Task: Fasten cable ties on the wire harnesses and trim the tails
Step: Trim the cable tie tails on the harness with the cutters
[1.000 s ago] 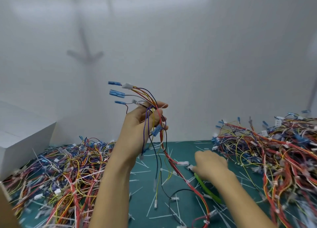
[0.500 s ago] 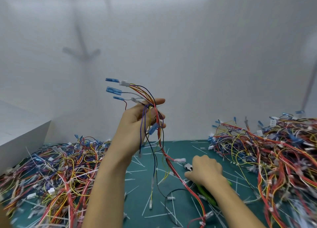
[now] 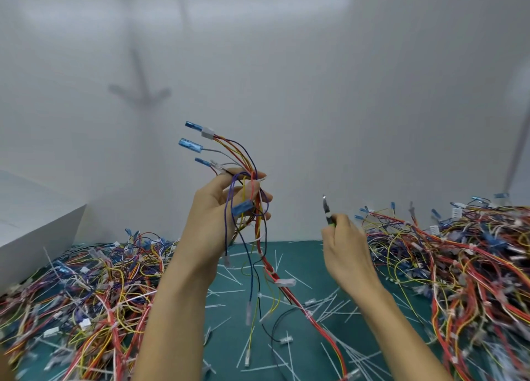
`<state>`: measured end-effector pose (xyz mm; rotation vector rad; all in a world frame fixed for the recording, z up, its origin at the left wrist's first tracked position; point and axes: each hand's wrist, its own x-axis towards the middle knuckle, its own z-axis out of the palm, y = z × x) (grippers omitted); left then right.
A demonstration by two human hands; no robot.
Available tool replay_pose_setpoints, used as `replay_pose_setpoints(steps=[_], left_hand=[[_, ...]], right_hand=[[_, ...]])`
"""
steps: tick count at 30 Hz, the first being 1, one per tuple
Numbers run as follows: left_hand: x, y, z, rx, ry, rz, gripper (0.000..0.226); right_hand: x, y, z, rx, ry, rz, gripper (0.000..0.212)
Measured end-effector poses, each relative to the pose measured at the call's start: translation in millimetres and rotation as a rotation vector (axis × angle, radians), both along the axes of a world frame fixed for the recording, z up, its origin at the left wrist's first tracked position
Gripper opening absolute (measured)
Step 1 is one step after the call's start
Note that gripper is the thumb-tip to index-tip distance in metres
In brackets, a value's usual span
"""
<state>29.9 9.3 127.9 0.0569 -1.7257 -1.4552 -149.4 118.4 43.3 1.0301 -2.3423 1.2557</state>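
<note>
I am gripping the wire harness (image 3: pixel 243 162) in my left hand (image 3: pixel 218 223), fingers curled round the point where its wires gather. Its blue terminals are fanning out above my fist and its long red tail is trailing down to the counter (image 3: pixel 304 254). My right hand (image 3: pixel 347 251) is wrapping round the green-handled cutters (image 3: pixel 327 211), which are pointing tip up to the right of the harness and not touching it. I cannot tell whether the blades are parted.

I am judging this to be the trimming step. A pale sliver is showing by my left fingertips, possibly the tie's tail, but I am not seeing it clearly enough to be sure. To cut well, I am planning to turn the harness until the tail stands clear of the wires. Then I am bringing the blades flush against the tie's head, with no coloured insulation between them and my left fingertips out of their path.

Below the harness, cut tails (image 3: pixel 276 261) are littering the counter. Left of the harness a pile of harnesses (image 3: pixel 86 283) is sprawling, with a white box (image 3: pixel 37 225) beyond it. Right of the harness a second, taller heap (image 3: pixel 459 260) is lying.
</note>
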Motion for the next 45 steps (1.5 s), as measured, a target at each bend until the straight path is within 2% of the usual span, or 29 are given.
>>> replay_pose_setpoints(steps=[5,10,13,16,20,27,45], left_hand=[[-2.1,5.6,1.4,0.034,0.009,-0.013,0.029],[-4.7,7.8,1.2,0.088,0.014,0.026,0.018],[-4.8,9.0,2.1,0.123,0.025,0.045,0.012],[-4.4,10.8,3.7,0.146,0.046,0.071,0.012],[-3.2,13.6,5.0,0.163,0.067,0.081,0.009],[-5.7,20.8,6.8,0.091,0.099,0.086,0.006],[-6.8,23.5,6.1,0.004,0.119,0.102,0.011]], right_hand=[[15.9,9.3,25.9,-0.141,0.051,0.187,0.013],[41.9,21.3,58.4,-0.269,0.102,0.333,0.030],[51.5,28.6,70.6,-0.212,0.124,0.384,0.037],[55.5,33.0,74.9,-0.064,0.171,0.387,0.045],[58.2,33.6,74.5,0.077,0.216,0.380,0.041],[65.7,32.1,75.9,0.095,0.254,0.360,0.034],[74.0,37.6,84.4,0.130,0.280,0.320,0.041]])
